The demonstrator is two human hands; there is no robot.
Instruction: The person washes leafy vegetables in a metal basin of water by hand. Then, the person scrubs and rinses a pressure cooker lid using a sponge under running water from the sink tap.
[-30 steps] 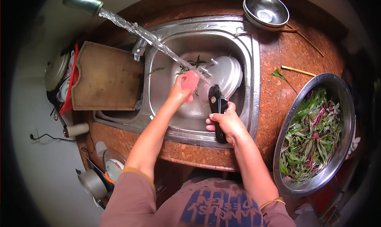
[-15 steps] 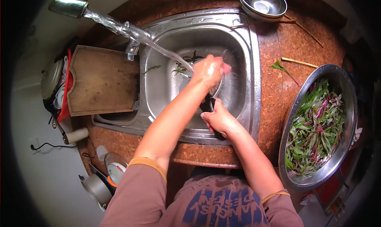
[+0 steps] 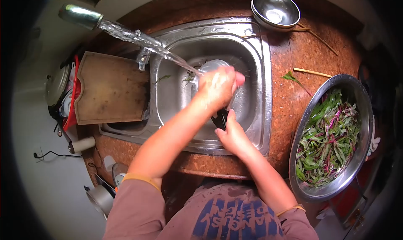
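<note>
My right hand (image 3: pixel 235 136) is closed around the black handle (image 3: pixel 220 119) of a metal utensil, over the near side of the sink (image 3: pixel 252 114). The utensil's broad, shiny head (image 3: pixel 215 65) is mostly covered, so its exact kind is unclear. Across that head lies my wet left hand (image 3: pixel 218 88), its fingers curled over the right side, smeared by motion and partly hidden. Water (image 3: pixel 168 55) from the faucet (image 3: pixel 80 16) runs down onto the left hand. A few leaf scraps (image 3: pixel 189 77) lie on the sink floor beside it.
A wooden cutting board (image 3: pixel 111 89) rests left of the basin. Right of it, a large metal bowl (image 3: pixel 296 156) holds leafy greens (image 3: pixel 329 143). Stacked metal bowls (image 3: pixel 276 9) stand at the back right, near chopsticks (image 3: pixel 321 40). A leafy sprig (image 3: pixel 290 76) lies on the counter.
My left hand has shifted slightly down and left over the utensil, and more of the shiny head shows beyond it. The right hand keeps its hold. The whole view has shifted a little.
</note>
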